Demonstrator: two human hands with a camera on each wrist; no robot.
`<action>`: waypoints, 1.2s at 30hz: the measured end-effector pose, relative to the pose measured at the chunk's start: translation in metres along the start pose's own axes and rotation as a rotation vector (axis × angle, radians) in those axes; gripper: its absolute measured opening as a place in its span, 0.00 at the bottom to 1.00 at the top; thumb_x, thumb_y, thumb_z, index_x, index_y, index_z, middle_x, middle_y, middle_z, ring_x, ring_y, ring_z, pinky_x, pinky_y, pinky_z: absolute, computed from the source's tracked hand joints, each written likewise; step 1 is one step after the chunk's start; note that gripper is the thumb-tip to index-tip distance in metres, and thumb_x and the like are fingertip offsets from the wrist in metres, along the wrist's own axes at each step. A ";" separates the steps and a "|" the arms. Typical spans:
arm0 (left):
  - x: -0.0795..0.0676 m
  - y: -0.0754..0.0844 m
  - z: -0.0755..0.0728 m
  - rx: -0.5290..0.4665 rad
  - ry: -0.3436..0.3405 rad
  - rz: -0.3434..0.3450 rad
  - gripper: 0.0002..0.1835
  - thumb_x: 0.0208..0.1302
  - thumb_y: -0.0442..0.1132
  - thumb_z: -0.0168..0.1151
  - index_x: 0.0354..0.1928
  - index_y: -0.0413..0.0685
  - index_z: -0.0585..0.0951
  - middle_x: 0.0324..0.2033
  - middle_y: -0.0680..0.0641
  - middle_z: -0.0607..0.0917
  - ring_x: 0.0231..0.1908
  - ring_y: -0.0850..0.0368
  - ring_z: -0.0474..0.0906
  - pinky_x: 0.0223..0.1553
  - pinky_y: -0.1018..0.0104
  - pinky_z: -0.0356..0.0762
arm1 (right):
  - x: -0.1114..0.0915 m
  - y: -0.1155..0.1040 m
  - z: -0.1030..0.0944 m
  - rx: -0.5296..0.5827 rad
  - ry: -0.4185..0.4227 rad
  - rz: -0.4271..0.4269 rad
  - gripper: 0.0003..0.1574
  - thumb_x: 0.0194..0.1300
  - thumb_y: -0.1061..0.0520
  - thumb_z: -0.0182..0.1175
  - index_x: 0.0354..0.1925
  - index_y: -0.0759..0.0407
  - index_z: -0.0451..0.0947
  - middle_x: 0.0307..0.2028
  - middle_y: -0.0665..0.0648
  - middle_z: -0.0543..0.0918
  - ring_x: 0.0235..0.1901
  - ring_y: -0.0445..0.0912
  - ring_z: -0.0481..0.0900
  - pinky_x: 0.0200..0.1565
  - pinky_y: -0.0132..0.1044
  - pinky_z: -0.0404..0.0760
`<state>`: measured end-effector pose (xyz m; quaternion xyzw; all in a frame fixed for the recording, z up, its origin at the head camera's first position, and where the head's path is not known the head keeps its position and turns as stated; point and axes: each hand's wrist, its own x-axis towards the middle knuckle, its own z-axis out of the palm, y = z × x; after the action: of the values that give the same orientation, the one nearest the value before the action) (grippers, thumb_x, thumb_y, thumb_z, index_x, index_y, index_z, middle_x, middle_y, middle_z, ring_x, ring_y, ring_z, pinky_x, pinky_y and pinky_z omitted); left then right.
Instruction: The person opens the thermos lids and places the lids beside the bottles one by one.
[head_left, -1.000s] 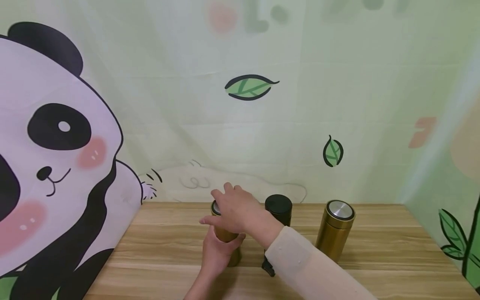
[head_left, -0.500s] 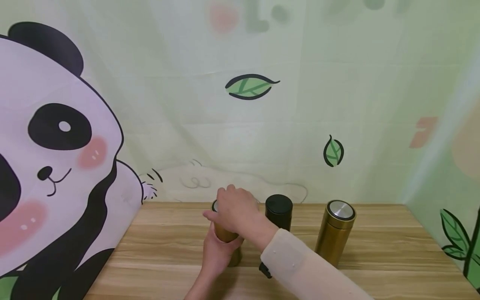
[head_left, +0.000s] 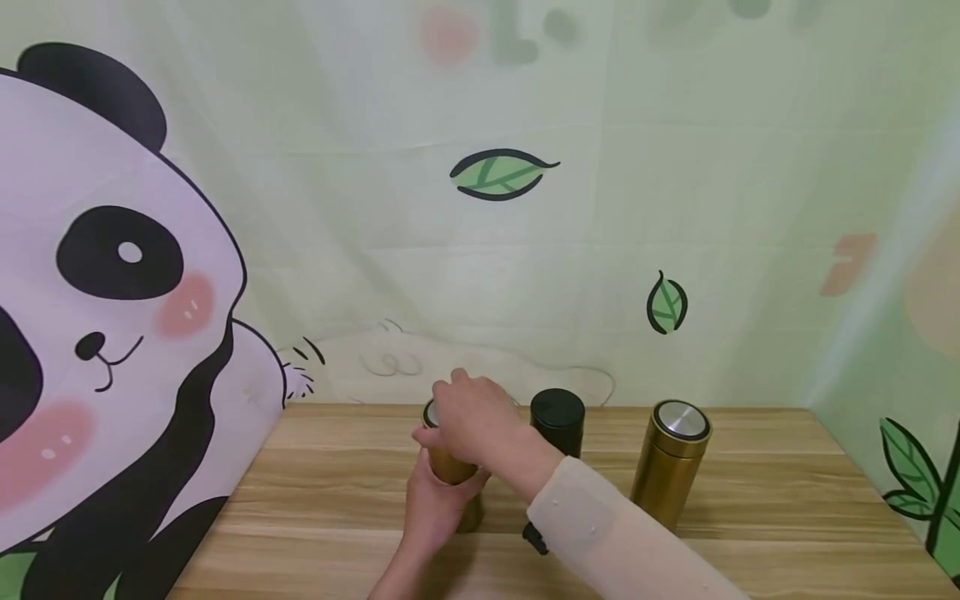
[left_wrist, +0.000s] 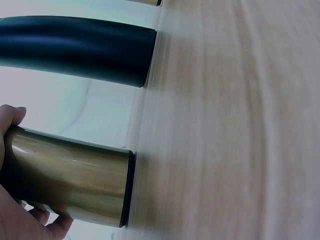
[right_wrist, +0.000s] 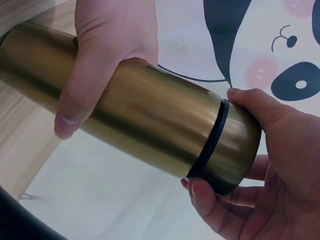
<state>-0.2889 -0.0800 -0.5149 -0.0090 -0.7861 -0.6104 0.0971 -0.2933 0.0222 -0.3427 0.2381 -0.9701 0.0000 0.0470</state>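
A gold thermos (right_wrist: 150, 120) stands upright on the table, toward its left side. My left hand (head_left: 432, 504) grips the body around the middle, thumb across the front; in the left wrist view the flask's dark base (left_wrist: 128, 190) meets the wood. From above, my right hand (head_left: 480, 421) holds the gold lid (right_wrist: 237, 142), fingers and thumb curled around its side. In the right wrist view a black ring (right_wrist: 210, 140) shows between lid and body. The right hand covers most of the lid's silver top in the head view.
Right of the hands stands a black thermos (head_left: 557, 412), partly behind the right forearm. Farther right is another gold thermos (head_left: 666, 475) with a silver-topped lid. Behind the wooden table (head_left: 322, 492) hangs a green backdrop (head_left: 360, 233) with a printed panda.
A second ago the right hand's fingers were spread wider over the lid and the thumb stuck out left. They have since drawn in around the lid. The left hand and bottles stay put.
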 end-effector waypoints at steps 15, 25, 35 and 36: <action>-0.001 0.001 0.000 0.024 0.019 0.014 0.38 0.53 0.50 0.81 0.64 0.53 0.73 0.48 0.48 0.86 0.45 0.55 0.82 0.48 0.57 0.79 | 0.000 0.009 -0.003 0.033 -0.034 -0.095 0.35 0.69 0.31 0.62 0.60 0.53 0.79 0.46 0.56 0.80 0.37 0.47 0.82 0.39 0.36 0.83; -0.001 0.002 0.000 0.039 0.025 0.006 0.39 0.53 0.50 0.81 0.64 0.51 0.72 0.49 0.47 0.86 0.47 0.53 0.82 0.51 0.56 0.79 | -0.001 0.012 -0.004 0.084 -0.053 -0.107 0.38 0.69 0.32 0.64 0.68 0.50 0.76 0.50 0.55 0.80 0.44 0.47 0.81 0.43 0.38 0.83; -0.001 0.002 0.000 0.021 0.020 0.005 0.37 0.53 0.49 0.81 0.63 0.52 0.73 0.48 0.48 0.86 0.45 0.54 0.81 0.50 0.57 0.78 | -0.003 0.012 -0.004 0.030 -0.021 -0.015 0.55 0.62 0.13 0.49 0.73 0.43 0.68 0.54 0.52 0.81 0.43 0.49 0.83 0.41 0.46 0.84; 0.000 0.002 0.000 0.023 0.020 0.007 0.38 0.53 0.49 0.81 0.64 0.53 0.73 0.48 0.48 0.86 0.45 0.54 0.81 0.50 0.57 0.78 | -0.003 0.011 -0.004 0.030 -0.014 -0.003 0.57 0.62 0.12 0.46 0.73 0.45 0.68 0.54 0.53 0.81 0.43 0.49 0.84 0.41 0.46 0.84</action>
<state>-0.2882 -0.0799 -0.5132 -0.0045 -0.7919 -0.6011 0.1071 -0.2956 0.0334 -0.3384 0.2403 -0.9699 0.0126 0.0365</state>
